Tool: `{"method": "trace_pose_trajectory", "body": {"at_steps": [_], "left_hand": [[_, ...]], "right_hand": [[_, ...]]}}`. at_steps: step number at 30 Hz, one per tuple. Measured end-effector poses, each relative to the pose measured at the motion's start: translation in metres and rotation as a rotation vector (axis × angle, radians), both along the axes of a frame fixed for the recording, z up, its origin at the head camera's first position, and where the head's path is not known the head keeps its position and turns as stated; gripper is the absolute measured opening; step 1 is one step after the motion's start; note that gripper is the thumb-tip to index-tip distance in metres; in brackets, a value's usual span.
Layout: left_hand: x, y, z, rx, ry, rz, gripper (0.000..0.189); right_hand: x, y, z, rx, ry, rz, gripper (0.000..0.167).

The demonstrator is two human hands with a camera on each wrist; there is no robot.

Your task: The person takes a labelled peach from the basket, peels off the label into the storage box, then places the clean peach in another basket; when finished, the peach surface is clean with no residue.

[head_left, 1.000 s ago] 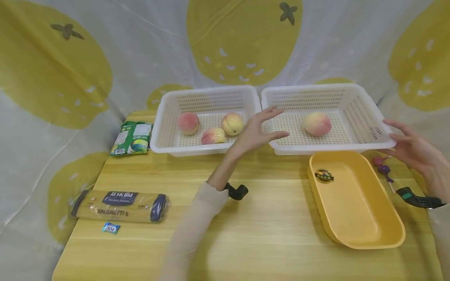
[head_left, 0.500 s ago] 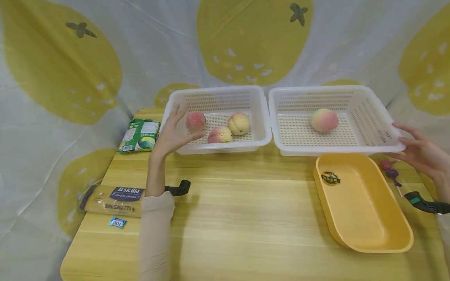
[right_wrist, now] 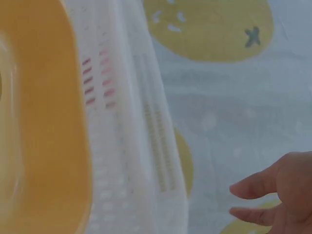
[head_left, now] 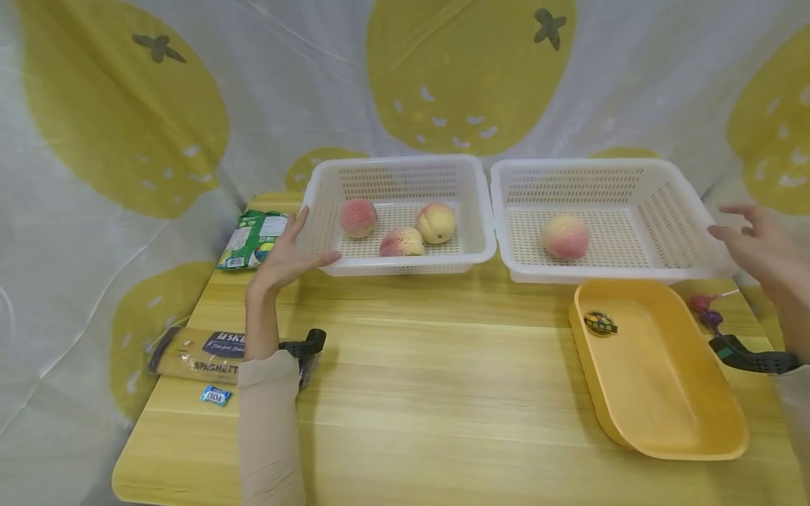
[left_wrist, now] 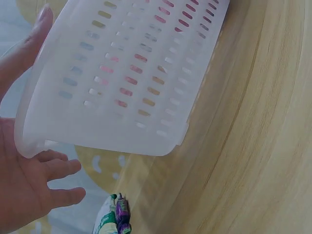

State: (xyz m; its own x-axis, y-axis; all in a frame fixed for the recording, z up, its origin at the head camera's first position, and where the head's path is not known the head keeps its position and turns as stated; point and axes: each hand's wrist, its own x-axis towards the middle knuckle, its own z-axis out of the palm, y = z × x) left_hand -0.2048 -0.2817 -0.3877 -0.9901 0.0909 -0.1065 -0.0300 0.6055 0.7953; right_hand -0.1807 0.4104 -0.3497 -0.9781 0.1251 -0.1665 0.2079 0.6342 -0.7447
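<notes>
Two white slotted plastic baskets stand side by side in the head view. The left basket (head_left: 405, 263) holds three peaches, including a red one (head_left: 358, 218); the right basket (head_left: 607, 273) holds one pink-yellow peach (head_left: 566, 237). My left hand (head_left: 285, 256) is spread around the left basket's near left corner, thumb along the front rim. In the left wrist view, the left hand's (left_wrist: 24, 180) fingers extend straight past that basket's end. My right hand (head_left: 772, 249) hovers by the right basket's right end. The right wrist view shows the right hand (right_wrist: 278, 192) apart from the basket, fingers extended, grasping nothing.
A yellow-orange tub (head_left: 658, 379) stands before the right basket, with lollipops (head_left: 709, 313) on its right. At left lie a green snack bag (head_left: 253, 239), a spaghetti pack (head_left: 196, 358) partly behind the left forearm, and a small blue wrapped candy (head_left: 216, 396). A patterned curtain hangs behind.
My left hand has moved left from between the baskets to the left basket's outer end. My right hand has come off the right basket's rim. The peach there has rolled slightly left.
</notes>
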Motion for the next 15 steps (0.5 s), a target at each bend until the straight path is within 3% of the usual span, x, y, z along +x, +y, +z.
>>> {"method": "trace_pose_trajectory", "body": {"at_steps": [3, 8, 12, 15], "left_hand": [[0.001, -0.001, -0.003, 0.046, -0.011, 0.010, 0.115], [0.002, -0.003, -0.010, 0.105, -0.018, 0.019, 0.113], [0.002, -0.004, -0.014, 0.153, -0.005, 0.027, 0.113], [0.001, -0.002, -0.016, 0.207, -0.007, 0.034, 0.114]], "right_hand": [[-0.008, -0.041, 0.023, 0.064, 0.045, 0.024, 0.074], [-0.021, -0.118, 0.050, -0.036, 0.162, 0.236, 0.079], [-0.029, -0.185, 0.054, -0.101, 0.174, 0.414, 0.084], [-0.036, -0.228, 0.044, -0.121, 0.147, 0.534, 0.085]]}}
